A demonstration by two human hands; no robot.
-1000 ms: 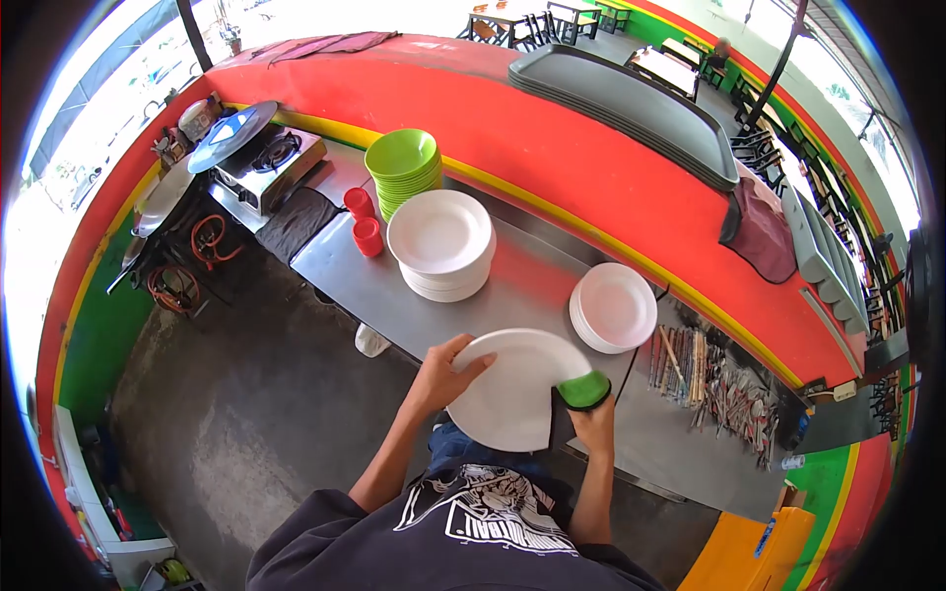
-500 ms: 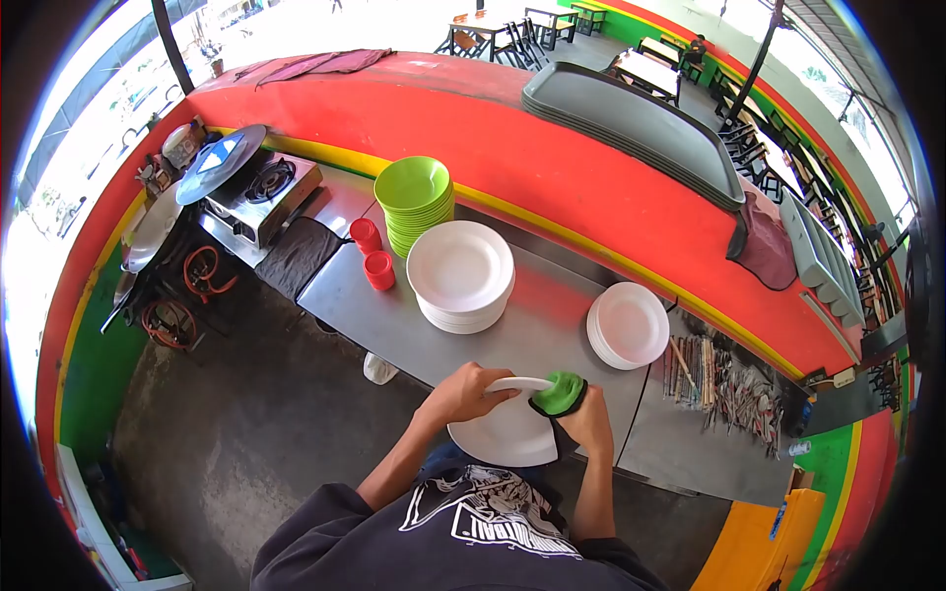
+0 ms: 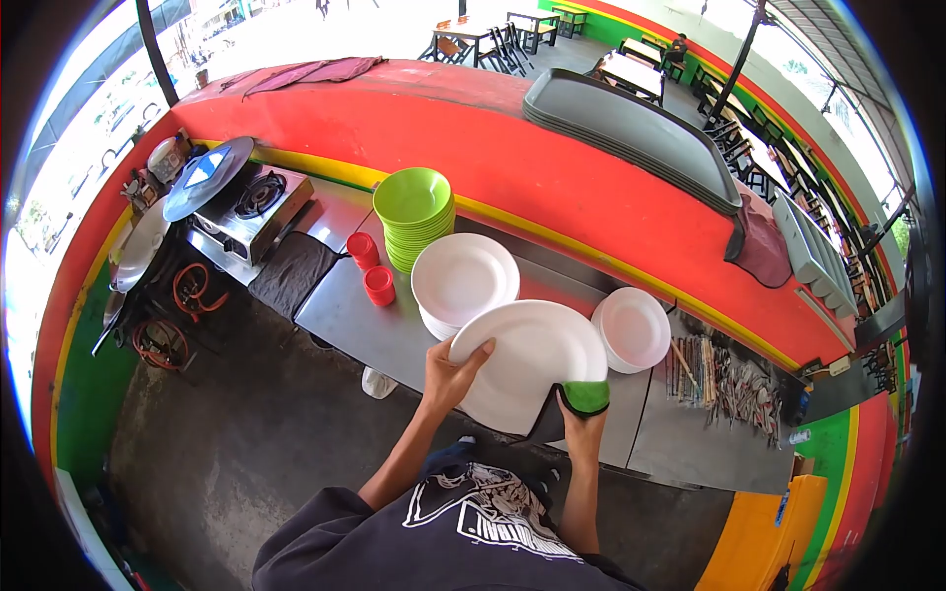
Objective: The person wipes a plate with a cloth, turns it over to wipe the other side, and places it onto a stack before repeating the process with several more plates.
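A white plate [image 3: 527,355] is held up over the counter's front edge, its inner face turned toward me. My left hand [image 3: 452,375] grips its left rim, thumb on the face. At the lower right rim my right hand [image 3: 581,419] presses a green cloth with dark edging [image 3: 587,397] against the plate; the cloth's dark part hangs below. Just behind the plate stands a stack of white plates [image 3: 463,279], partly hidden by it. Right of it sits a stack of smaller white plates [image 3: 634,330].
Green bowls [image 3: 414,202] are stacked beside red cups [image 3: 377,286] on the steel counter [image 3: 345,320]. Cutlery [image 3: 734,389] lies at the right. Grey trays [image 3: 631,128] rest on the red ledge [image 3: 424,118]. A gas stove [image 3: 258,202] stands left. A person [image 3: 676,49] sits far off.
The plate has risen and tilted from near my body to over the counter's edge, its face now showing. Both hands moved with it; the cloth shifted to the lower right rim.
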